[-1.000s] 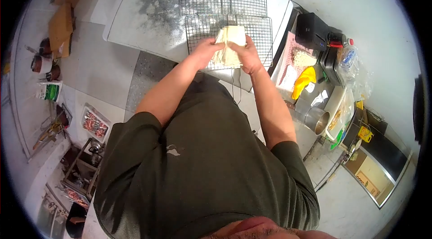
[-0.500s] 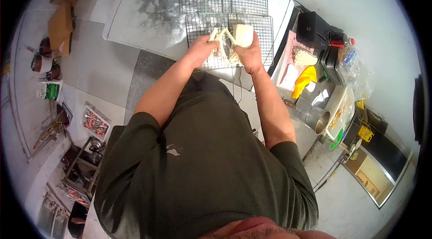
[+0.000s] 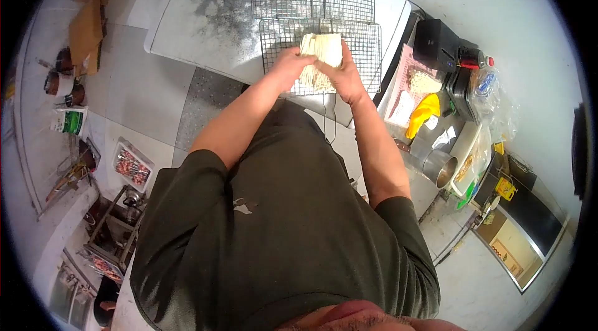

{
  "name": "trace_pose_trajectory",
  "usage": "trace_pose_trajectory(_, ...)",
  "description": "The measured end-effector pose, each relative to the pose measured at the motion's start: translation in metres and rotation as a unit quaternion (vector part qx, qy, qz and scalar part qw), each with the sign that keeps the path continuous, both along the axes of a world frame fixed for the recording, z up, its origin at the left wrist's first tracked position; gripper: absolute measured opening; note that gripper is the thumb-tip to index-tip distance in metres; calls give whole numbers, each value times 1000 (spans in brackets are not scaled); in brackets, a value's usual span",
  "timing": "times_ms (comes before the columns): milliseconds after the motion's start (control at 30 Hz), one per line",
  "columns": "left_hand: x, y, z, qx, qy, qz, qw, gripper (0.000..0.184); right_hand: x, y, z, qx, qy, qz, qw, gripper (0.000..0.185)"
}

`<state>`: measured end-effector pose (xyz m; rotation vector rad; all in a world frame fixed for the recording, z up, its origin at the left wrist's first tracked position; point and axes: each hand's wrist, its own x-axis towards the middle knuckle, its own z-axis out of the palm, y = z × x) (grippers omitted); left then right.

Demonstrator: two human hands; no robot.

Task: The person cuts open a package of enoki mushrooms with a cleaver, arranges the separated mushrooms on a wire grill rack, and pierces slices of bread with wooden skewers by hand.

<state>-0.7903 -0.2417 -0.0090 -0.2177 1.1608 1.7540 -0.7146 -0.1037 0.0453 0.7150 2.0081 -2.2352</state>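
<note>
The bundle of pale strips (image 3: 325, 51) is over the near wire rack (image 3: 275, 40), probably light, soft and easily torn, so best taken broadly by both sides. The left hand (image 3: 291, 68), partly closed, grips its 9 o'clock side, and the right hand (image 3: 343, 77), likewise half-curled, holds its 3 o'clock side, thumbs on top; whether it touches the wires is unclear. Beyond the pale surface (image 3: 180, 29), the yellow item (image 3: 425, 111) lies toward 4 o'clock, the skewer tray (image 3: 132, 166) toward 8.

No lettering, number or brand can be made out clearly.
</note>
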Motion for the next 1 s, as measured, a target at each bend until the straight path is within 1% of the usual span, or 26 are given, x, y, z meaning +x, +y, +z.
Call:
trace_pose_trajectory(100,-1,-1,5,-23,25,-17,999,27,0,5,-5,10,-4,20,1000,66)
trace_pose_trajectory(167,-2,-2,2,-42,54,-41,997,27,-2,4,-4,14,-12,13,1000,64)
trace_pose_trajectory(300,2,0,-4,-47,80,-13,996,24,-6,1,0,17,2,25,1000,61)
trace_pose_trajectory(367,3,2,1,-64,109,-2,992,23,-6,6,-8,86,12,42,995,62)
trace_pose_trajectory(400,4,2,-3,-38,89,17,995,22,-7,6,-7,120,17,51,991,62)
trace_pose_trajectory(467,0,2,-17,13,50,58,997,22,-4,8,0,34,-9,0,999,58)
trace_pose_trajectory(500,-4,0,-21,15,36,52,998,21,-3,8,4,-9,-21,-26,999,56)
trace_pose_trajectory(567,-14,-11,-30,16,3,66,998,20,4,19,-19,-71,-23,-76,994,52)
trace_pose_trajectory(600,-17,-14,-27,17,-14,72,997,20,4,20,-19,-102,-23,-101,989,50)
trace_pose_trajectory(633,-18,-16,-25,29,-15,64,997,21,6,22,-17,-133,-26,-118,984,47)
trace_pose_trajectory(733,-9,-9,-17,30,14,-19,999,25,6,20,-8,-224,-62,-119,965,50)
trace_pose_trajectory(767,-2,-1,-12,51,19,9,998,27,4,16,-8,-221,-55,-110,967,49)
trace_pose_trajectory(800,2,3,-11,47,37,21,998,29,0,12,-7,-200,-57,-105,972,49)
trace_pose_trajectory(867,5,8,-11,23,20,28,999,31,-3,6,-4,-158,-63,-97,981,50)
trace_pose_trajectory(900,5,7,-8,30,14,34,999,31,-3,5,-8,-122,-45,-76,989,51)
trace_pose_trajectory(1000,4,4,-1,47,-2,56,997,28,-1,10,-11,-127,-30,-73,989,50)
